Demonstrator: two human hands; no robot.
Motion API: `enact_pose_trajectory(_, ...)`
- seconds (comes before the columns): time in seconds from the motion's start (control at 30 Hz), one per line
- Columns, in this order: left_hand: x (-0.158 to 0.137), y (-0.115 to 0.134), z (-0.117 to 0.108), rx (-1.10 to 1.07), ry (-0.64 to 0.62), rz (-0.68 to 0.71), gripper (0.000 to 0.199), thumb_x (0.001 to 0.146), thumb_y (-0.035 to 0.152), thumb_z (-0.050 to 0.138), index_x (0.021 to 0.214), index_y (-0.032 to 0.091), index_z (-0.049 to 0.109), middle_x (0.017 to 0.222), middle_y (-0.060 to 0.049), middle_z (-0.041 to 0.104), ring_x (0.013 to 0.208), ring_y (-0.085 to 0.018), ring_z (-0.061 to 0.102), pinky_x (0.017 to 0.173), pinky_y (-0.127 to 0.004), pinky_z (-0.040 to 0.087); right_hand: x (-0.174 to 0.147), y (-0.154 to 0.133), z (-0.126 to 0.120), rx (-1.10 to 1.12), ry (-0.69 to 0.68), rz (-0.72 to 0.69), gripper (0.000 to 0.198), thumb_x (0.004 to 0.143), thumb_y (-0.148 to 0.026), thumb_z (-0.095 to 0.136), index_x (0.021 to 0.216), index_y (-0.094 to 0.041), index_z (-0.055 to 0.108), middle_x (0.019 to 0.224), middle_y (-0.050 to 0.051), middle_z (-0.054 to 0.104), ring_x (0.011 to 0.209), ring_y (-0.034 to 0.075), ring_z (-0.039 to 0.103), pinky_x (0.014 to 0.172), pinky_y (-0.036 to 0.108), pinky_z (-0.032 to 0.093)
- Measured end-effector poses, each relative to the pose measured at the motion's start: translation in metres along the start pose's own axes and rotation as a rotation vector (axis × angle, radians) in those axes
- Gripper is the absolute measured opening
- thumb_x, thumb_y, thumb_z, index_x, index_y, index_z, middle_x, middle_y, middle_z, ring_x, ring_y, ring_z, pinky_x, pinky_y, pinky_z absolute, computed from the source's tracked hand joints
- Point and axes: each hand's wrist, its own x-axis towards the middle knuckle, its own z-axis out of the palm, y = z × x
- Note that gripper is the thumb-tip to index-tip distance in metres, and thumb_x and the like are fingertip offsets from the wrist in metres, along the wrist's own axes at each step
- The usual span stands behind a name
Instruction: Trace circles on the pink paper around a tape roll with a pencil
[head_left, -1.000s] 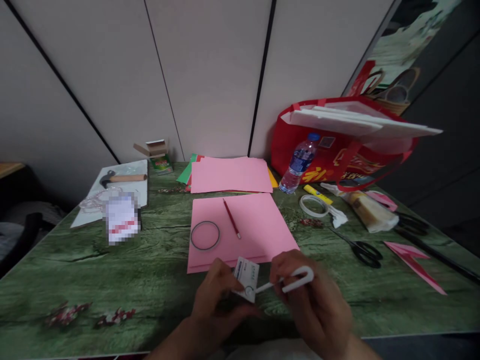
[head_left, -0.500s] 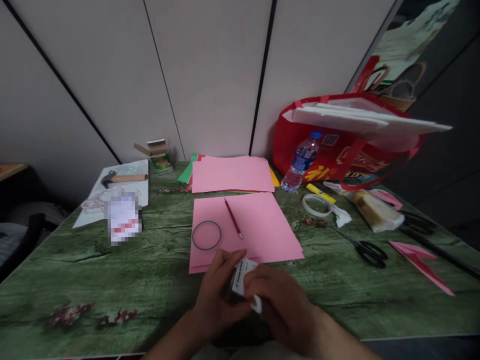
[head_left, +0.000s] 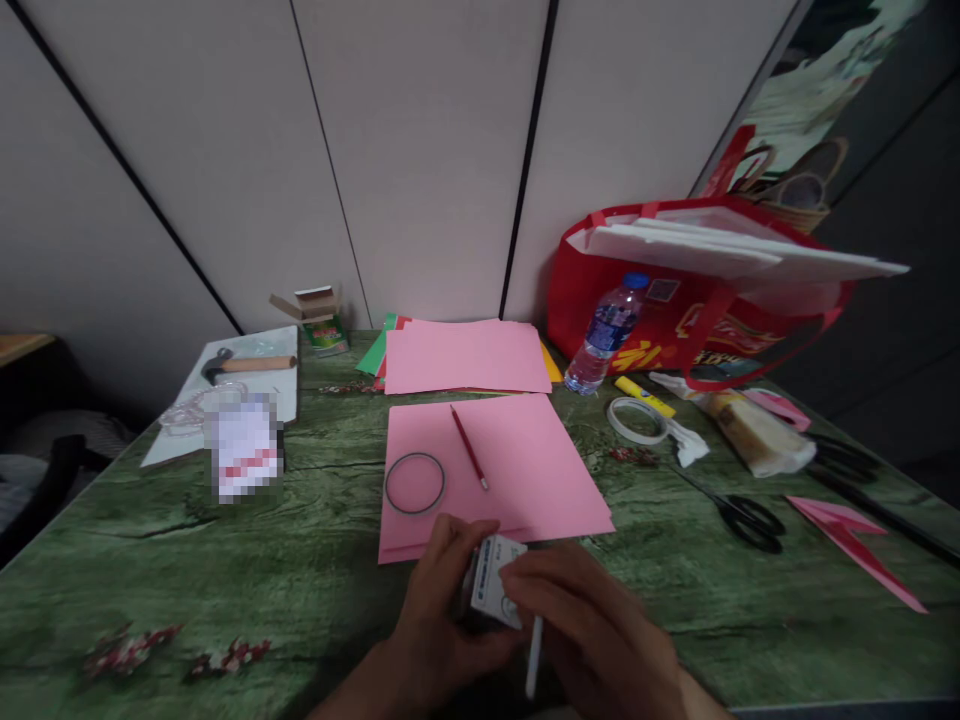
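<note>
Close to the table's front edge, my left hand (head_left: pixel 442 610) grips a small white box (head_left: pixel 496 575) with blue and dark print, thumb and fingers around its left side. My right hand (head_left: pixel 592 620) is closed, with its fingertips touching the right part of that box. A thin white stick (head_left: pixel 534 658) pokes out below the right fingers; what kind it is I cannot tell. Just beyond the hands lies a pink paper sheet (head_left: pixel 517 440). On it rest a red pencil (head_left: pixel 469 450) and a thin dark ring (head_left: pixel 415 483).
A pink paper stack (head_left: pixel 465 355) lies behind. To the right are a water bottle (head_left: pixel 604 335), red bag (head_left: pixel 622 260), tape roll (head_left: pixel 637 422), glue stick (head_left: pixel 645 397), scissors (head_left: pixel 750 520) and folded pink paper (head_left: pixel 855 550). At left are a hammer (head_left: pixel 251 365) and small open carton (head_left: pixel 325 332).
The right hand has shifted slightly right, and more of the box's printed face shows. The white stick now extends farther out below the right fingers. The view has tipped slightly upward.
</note>
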Motion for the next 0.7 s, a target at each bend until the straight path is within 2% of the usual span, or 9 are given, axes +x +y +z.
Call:
enact_pose_trajectory(0.13,-0.002,0.001,0.001,0.03,-0.023,-0.012,0.073,0.071,0.018,0.063,0.137,0.026,0.033,0.091,-0.003,0.048,0.079,-0.018,0.051,0.064,-0.029,0.048,0.0,-0.002,0.001,0.042,-0.023,-0.008,0.025,0.09,-0.012,0.044,0.11,-0.02,0.056,0.094,0.008,0.066,0.08,0.015,0.064,0.066,0.02,0.055)
enact_pose_trajectory(0.2,-0.002,0.001,0.001,0.049,-0.061,-0.029,0.08,0.068,0.018,0.064,0.139,0.024,0.028,0.093,-0.004,0.048,0.082,-0.02,0.051,0.067,-0.032,0.049,0.002,-0.003,0.003,0.123,-0.012,0.05,0.022,0.088,-0.01,0.044,0.104,-0.018,0.058,0.097,0.01,0.064,0.079,0.015,0.064,0.065,0.02,0.055)
enact_pose_trajectory(0.27,-0.001,0.0,0.002,0.059,-0.091,-0.053,0.08,0.066,0.021,0.069,0.136,0.022,0.03,0.097,-0.006,0.049,0.086,-0.021,0.051,0.072,-0.035,0.05,0.004,-0.004,0.004,0.202,-0.024,0.112,0.02,0.087,-0.009,0.044,0.099,-0.016,0.059,0.099,0.012,0.062,0.075,0.014,0.063,0.064,0.021,0.055)
enact_pose_trajectory(0.33,0.002,0.001,0.003,0.07,-0.121,-0.061,0.065,0.068,0.028,0.072,0.125,0.02,0.043,0.097,-0.007,0.052,0.088,-0.022,0.05,0.074,-0.036,0.049,0.006,-0.006,0.005,0.251,-0.045,0.136,0.019,0.087,-0.009,0.045,0.096,-0.015,0.061,0.099,0.012,0.061,0.069,0.012,0.062,0.062,0.021,0.054)
enact_pose_trajectory(0.4,0.006,0.004,0.004,0.087,-0.115,-0.021,0.043,0.071,0.038,0.072,0.105,0.02,0.053,0.088,-0.006,0.055,0.081,-0.02,0.05,0.069,-0.033,0.049,0.008,-0.006,0.005,0.267,-0.065,0.121,0.019,0.087,-0.011,0.046,0.097,-0.015,0.062,0.098,0.012,0.061,0.068,0.012,0.061,0.06,0.022,0.054)
enact_pose_trajectory(0.5,0.011,0.015,0.0,0.121,0.022,0.039,0.029,0.078,0.046,0.063,0.089,0.021,0.056,0.076,-0.003,0.054,0.069,-0.018,0.049,0.059,-0.029,0.047,0.013,-0.008,0.006,0.324,-0.053,0.139,0.02,0.089,-0.018,0.047,0.103,-0.019,0.062,0.087,0.008,0.065,0.061,0.012,0.061,0.053,0.019,0.053)
enact_pose_trajectory(0.57,0.013,0.027,-0.01,0.128,0.128,-0.027,0.022,0.085,0.042,0.053,0.092,0.021,0.058,0.075,-0.003,0.053,0.067,-0.017,0.05,0.056,-0.027,0.046,0.018,-0.011,0.007,0.379,-0.057,0.21,0.02,0.09,-0.025,0.049,0.105,-0.026,0.062,0.073,0.002,0.066,0.053,0.011,0.059,0.045,0.016,0.05)
enact_pose_trajectory(0.6,0.013,0.033,-0.017,0.122,0.14,-0.101,0.021,0.087,0.04,0.049,0.091,0.023,0.059,0.075,-0.003,0.053,0.067,-0.017,0.052,0.054,-0.026,0.046,0.02,-0.013,0.007,0.393,-0.094,0.229,0.02,0.089,-0.031,0.05,0.106,-0.03,0.062,0.07,0.0,0.066,0.053,0.011,0.06,0.043,0.016,0.049)
enact_pose_trajectory(0.7,0.012,0.049,-0.042,0.081,0.082,-0.276,0.02,0.087,0.042,0.049,0.09,0.028,0.063,0.078,-0.001,0.057,0.06,-0.014,0.054,0.045,-0.022,0.046,0.025,-0.025,0.006,0.348,-0.226,0.184,0.025,0.085,-0.048,0.054,0.107,-0.04,0.063,0.075,-0.004,0.07,0.067,0.014,0.065,0.048,0.016,0.05)
